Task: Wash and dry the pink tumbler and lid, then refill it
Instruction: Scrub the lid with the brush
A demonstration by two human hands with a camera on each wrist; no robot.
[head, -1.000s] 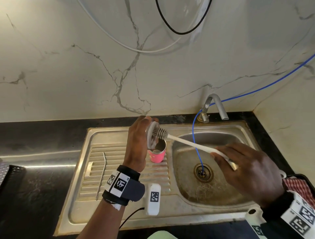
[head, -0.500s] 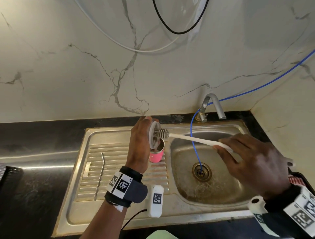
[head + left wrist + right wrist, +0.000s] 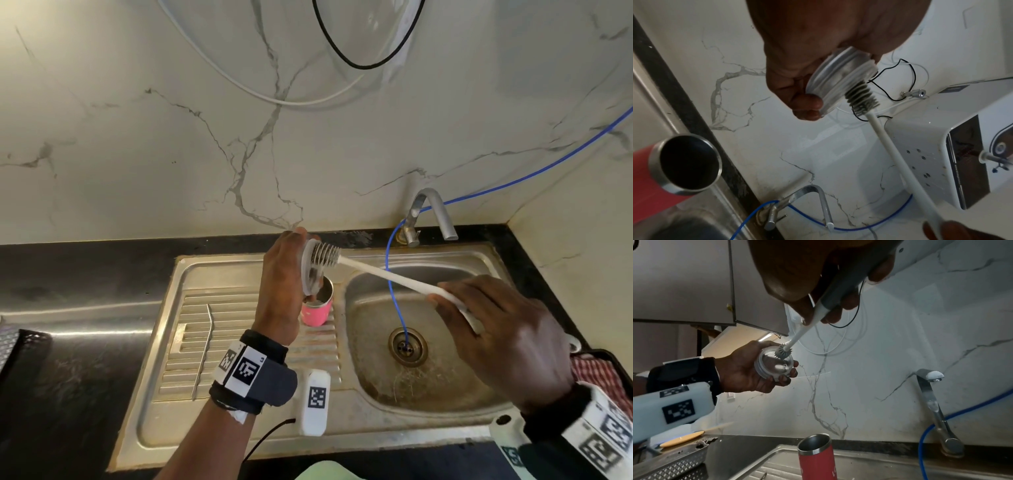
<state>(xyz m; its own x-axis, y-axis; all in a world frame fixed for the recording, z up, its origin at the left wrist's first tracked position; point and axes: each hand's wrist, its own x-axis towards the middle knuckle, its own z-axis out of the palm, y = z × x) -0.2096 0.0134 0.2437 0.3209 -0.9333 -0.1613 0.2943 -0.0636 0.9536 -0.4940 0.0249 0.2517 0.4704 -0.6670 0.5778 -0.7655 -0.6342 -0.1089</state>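
Head view, left hand: the left hand (image 3: 284, 291) is raised above the draining board, fingers and thumb curled round the clear lid (image 3: 312, 270), which it holds on edge with its inner face toward the basin.
Head view, right hand: the right hand (image 3: 507, 329) grips the white handle of the bottle brush (image 3: 387, 275); the grey bristle head is pressed against the lid's inner face.
Head view, tumbler: the pink tumbler (image 3: 317, 306) stands upright and uncovered on the ribbed draining board of the steel sink (image 3: 239, 431), just left of the basin and directly below the lid.
Head view, surroundings: a bent metal straw (image 3: 203, 349) lies on the draining board well left of the tumbler; a blue hose (image 3: 394, 291) runs from beside the tap (image 3: 431, 216) down into the drain.
Left wrist view: fingertips (image 3: 807, 104) clamp the lid's rim (image 3: 840, 81); the brush bristles (image 3: 861, 97) touch its threaded edge. The tumbler's steel mouth (image 3: 686, 164) shows at lower left, open and dark inside.
Right wrist view: fingers (image 3: 840, 287) are wrapped tight round the brush handle (image 3: 803, 332). The left hand (image 3: 748, 368) cups the lid (image 3: 774, 362), bristles inside its hollow. The tumbler (image 3: 816, 456) stands upright on the sink below, apart from both hands.
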